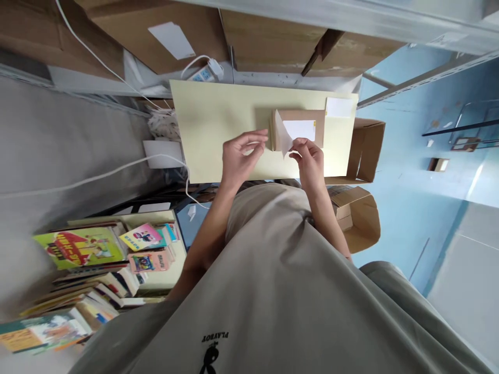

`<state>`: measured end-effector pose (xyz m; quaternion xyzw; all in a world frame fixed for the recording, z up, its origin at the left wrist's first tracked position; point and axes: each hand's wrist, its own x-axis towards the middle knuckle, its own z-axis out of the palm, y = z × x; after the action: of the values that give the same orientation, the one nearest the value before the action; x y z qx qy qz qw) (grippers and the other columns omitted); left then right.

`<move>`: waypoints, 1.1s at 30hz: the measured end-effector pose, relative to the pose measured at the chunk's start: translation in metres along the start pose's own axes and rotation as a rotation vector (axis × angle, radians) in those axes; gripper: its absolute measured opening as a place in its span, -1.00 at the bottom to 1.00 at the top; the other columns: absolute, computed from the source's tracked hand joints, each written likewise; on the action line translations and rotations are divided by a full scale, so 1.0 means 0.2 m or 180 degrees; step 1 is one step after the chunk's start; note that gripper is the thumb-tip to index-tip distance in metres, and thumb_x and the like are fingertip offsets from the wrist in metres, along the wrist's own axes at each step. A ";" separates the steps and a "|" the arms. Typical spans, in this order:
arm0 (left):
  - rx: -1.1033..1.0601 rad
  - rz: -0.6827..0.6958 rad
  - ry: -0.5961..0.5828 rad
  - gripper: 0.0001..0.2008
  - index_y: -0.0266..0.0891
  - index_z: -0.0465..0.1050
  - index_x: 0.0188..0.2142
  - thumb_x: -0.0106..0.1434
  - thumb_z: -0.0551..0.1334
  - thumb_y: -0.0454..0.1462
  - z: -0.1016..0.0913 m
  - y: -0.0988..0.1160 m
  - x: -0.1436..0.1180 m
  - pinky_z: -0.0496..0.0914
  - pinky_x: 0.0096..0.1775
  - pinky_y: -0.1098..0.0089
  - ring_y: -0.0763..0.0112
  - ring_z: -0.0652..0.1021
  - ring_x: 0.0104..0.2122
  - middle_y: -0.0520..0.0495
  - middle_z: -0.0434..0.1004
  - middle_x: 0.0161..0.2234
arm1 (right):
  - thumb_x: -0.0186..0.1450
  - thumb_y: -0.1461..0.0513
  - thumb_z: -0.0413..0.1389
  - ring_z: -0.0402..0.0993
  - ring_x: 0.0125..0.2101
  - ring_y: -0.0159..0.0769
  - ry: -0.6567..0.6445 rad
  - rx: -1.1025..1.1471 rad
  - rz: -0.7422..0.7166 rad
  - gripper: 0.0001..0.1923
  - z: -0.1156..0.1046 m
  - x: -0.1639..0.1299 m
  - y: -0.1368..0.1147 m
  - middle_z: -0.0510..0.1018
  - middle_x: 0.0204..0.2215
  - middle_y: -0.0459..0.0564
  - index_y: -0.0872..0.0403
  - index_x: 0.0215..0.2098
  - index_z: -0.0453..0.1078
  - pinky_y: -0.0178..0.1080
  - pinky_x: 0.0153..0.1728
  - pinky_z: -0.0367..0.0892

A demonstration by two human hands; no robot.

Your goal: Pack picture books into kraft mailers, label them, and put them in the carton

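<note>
Centre of frame, flat on the pale yellow tabletop (210, 119): a thin brown parcel (317, 122), squarish, matte cardboard, bearing a blank-looking white label (300, 130) on its upper face. Rising from its left edge, a stiff white sheet (281, 136), folded to a point and standing tilted. Right hand (311, 162) just below the parcel, fingers (298, 151) pinched together on the lower corner of the white sheet. Left hand (242, 157) just beside the parcel's left edge, fingers (255, 140) curled with thumb and forefinger close; impossible to tell whether anything sits between them. Likely trouble from here: a tear or crease in the white sheet under too sharp a pull from one corner alone; a skewed, wrinkled lie if pressed down unaligned; a slide of the light parcel across the smooth tabletop, with nothing visibly pinning it down. Also on the tabletop, upper right: a small white slip (339, 107), loose and easy to brush off toward the open cardboard box (368, 150) at the right edge. Lower left of frame: a heap of colourful books (89, 254).
</note>
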<state>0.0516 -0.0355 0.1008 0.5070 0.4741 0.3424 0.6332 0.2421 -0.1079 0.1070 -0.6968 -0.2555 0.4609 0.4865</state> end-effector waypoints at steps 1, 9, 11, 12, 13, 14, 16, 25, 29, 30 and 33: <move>-0.0009 -0.0023 -0.0064 -0.72 -0.11 0.71 -0.06 0.41 0.51 -0.01 0.04 0.02 -0.01 0.63 0.32 -0.01 -0.02 0.71 0.29 -0.13 0.81 0.15 | 0.45 -0.34 0.35 0.64 -0.11 -0.21 -0.0034 0.0017 -0.0033 -0.46 -0.02 0.02 0.01 0.59 -0.28 -0.06 -0.09 -0.20 0.55 -0.16 -0.07 0.60; 0.0343 -0.0154 -0.0068 -0.52 -0.04 0.54 0.00 0.30 0.66 0.03 0.35 0.07 -0.01 0.60 0.31 0.04 -0.02 0.63 0.41 -0.16 0.75 0.23 | 0.47 -0.34 0.31 0.60 -0.06 -0.21 -0.0388 0.0123 -0.0215 -0.46 -0.17 0.14 0.00 0.58 -0.21 -0.07 -0.10 -0.16 0.53 -0.09 0.07 0.62; 0.0381 -0.0160 -0.0021 -0.52 -0.03 0.50 -0.02 0.32 0.64 0.07 0.41 0.07 0.00 0.60 0.30 0.05 0.00 0.65 0.39 -0.17 0.76 0.22 | 0.46 -0.35 0.32 0.61 -0.07 -0.20 -0.0461 0.0210 -0.0194 -0.45 -0.20 0.17 0.01 0.59 -0.22 -0.07 -0.09 -0.17 0.53 -0.07 0.08 0.62; 0.0381 -0.0146 0.0008 -0.52 -0.03 0.49 -0.03 0.34 0.63 0.09 0.44 0.06 0.00 0.60 0.30 0.06 0.02 0.66 0.38 -0.17 0.76 0.21 | 0.45 -0.36 0.33 0.61 -0.07 -0.19 -0.0511 0.0258 -0.0201 -0.44 -0.22 0.18 0.01 0.60 -0.21 -0.07 -0.09 -0.17 0.52 -0.07 0.08 0.62; 0.0374 -0.0131 0.0037 -0.52 -0.03 0.47 -0.04 0.35 0.61 0.11 0.47 0.06 0.00 0.59 0.30 0.07 0.03 0.67 0.36 -0.18 0.76 0.20 | 0.45 -0.37 0.32 0.62 -0.06 -0.19 -0.0571 0.0297 -0.0217 -0.43 -0.24 0.20 0.01 0.61 -0.20 -0.07 -0.09 -0.17 0.52 -0.07 0.08 0.62; 0.0369 -0.0126 0.0069 -0.51 -0.04 0.47 -0.04 0.36 0.59 0.13 0.50 0.06 0.00 0.59 0.30 0.07 0.03 0.67 0.35 -0.18 0.76 0.20 | 0.44 -0.39 0.32 0.63 -0.05 -0.19 -0.0641 0.0327 -0.0232 -0.41 -0.25 0.21 0.00 0.62 -0.19 -0.06 -0.09 -0.17 0.52 -0.08 0.09 0.62; 0.0388 -0.0161 0.0151 -0.49 -0.04 0.46 -0.06 0.38 0.56 0.19 0.54 0.04 0.01 0.59 0.29 0.08 0.03 0.68 0.34 -0.18 0.76 0.17 | 0.44 -0.39 0.32 0.64 -0.02 -0.19 -0.0811 0.0409 -0.0221 -0.40 -0.29 0.22 0.00 0.65 -0.14 -0.05 -0.09 -0.15 0.52 -0.08 0.12 0.61; 0.0050 -0.0594 0.0706 -0.39 -0.02 0.52 0.02 0.40 0.41 0.38 0.60 -0.14 0.05 0.65 0.15 0.15 0.05 0.73 0.19 -0.11 0.74 -0.07 | 0.44 -0.33 0.35 0.62 0.03 -0.13 -0.0431 0.0240 -0.0171 -0.47 -0.57 0.37 0.16 0.67 -0.10 -0.01 -0.10 -0.13 0.57 -0.06 0.06 0.58; -0.0158 -0.0727 0.0707 -0.28 -0.04 0.52 0.03 0.34 0.39 0.47 0.60 -0.15 0.04 0.67 0.15 0.08 -0.02 0.72 0.24 -0.16 0.75 -0.02 | 0.39 -0.31 0.39 0.60 -0.08 -0.17 -0.0324 -0.0035 -0.0084 -0.49 -0.66 0.43 0.26 0.69 -0.15 -0.03 -0.09 -0.16 0.60 -0.10 -0.06 0.54; -0.0167 -0.0712 0.0704 -0.27 -0.04 0.52 0.01 0.32 0.39 0.48 0.60 -0.15 0.03 0.67 0.16 0.08 -0.03 0.72 0.25 -0.17 0.76 0.00 | 0.37 -0.31 0.40 0.59 -0.11 -0.18 -0.0334 -0.0066 -0.0059 -0.48 -0.66 0.43 0.28 0.69 -0.17 -0.04 -0.09 -0.17 0.60 -0.11 -0.08 0.54; -0.0142 -0.0653 0.0630 -0.27 -0.04 0.50 0.00 0.31 0.38 0.49 0.61 -0.16 0.01 0.68 0.16 0.08 -0.03 0.71 0.27 -0.19 0.77 0.02 | 0.34 -0.33 0.41 0.58 -0.17 -0.21 -0.0393 -0.0085 -0.0015 -0.46 -0.67 0.43 0.30 0.68 -0.22 -0.05 -0.08 -0.21 0.60 -0.13 -0.14 0.52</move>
<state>0.1658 -0.0797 0.0743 0.4054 0.5759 0.3347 0.6261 0.3936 -0.1218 0.0325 -0.6729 -0.2927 0.4985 0.4616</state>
